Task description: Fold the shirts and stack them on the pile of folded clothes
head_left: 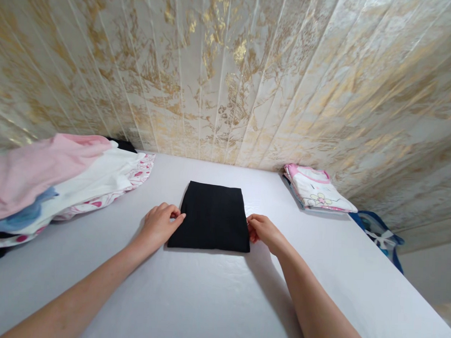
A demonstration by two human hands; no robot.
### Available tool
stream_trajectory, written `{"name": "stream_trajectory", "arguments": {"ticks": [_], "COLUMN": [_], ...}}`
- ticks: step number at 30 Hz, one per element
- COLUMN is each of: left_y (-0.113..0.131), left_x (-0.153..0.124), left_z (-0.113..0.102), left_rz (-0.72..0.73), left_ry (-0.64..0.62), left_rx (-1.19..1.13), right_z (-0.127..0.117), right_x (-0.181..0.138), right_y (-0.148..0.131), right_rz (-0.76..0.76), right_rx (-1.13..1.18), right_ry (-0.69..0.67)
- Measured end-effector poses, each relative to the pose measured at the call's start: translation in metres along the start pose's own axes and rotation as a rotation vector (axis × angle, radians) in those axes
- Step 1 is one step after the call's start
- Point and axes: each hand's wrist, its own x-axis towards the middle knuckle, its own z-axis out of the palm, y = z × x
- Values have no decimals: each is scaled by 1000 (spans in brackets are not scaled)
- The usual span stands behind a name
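Note:
A black folded garment point(214, 218) lies flat in a near-square on the white table, in the middle of the head view. My left hand point(160, 226) is closed at its left edge, thumb and bent fingers pinching the cloth there. On the opposite side, my right hand point(263, 233) has its fingers curled in at the right edge, gripping the fabric. The undersides of both hands' fingers are partly hidden. What kind of garment it is cannot be made out from the folded shape.
Loose clothes in pink, white and blue point(73, 178) are heaped at the left. A folded stack with a flower-print white and pink shirt point(319, 189) sits at the back right. Beyond the right table edge is a blue-trimmed clear bag point(380, 236). A gold-patterned curtain point(221, 80) hangs behind.

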Motion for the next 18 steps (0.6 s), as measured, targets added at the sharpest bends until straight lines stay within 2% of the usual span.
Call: {"name": "stream_trajectory", "arguments": {"ticks": [4,11,18], "left_y": [-1,-1,-2], "left_x": [-1,1,2], "left_z": [3,5,4], "left_rz": [16,20,44], "left_ry": [22,51,50], "left_rx": [23,9,4], "right_z": [2,13,13], "right_x": [3,4,3], "right_y": [3,-3,-4], "right_rz": [-34,-151,-162], "right_rx": [-173,-614,-713], "right_ry": [7,219,255]}}
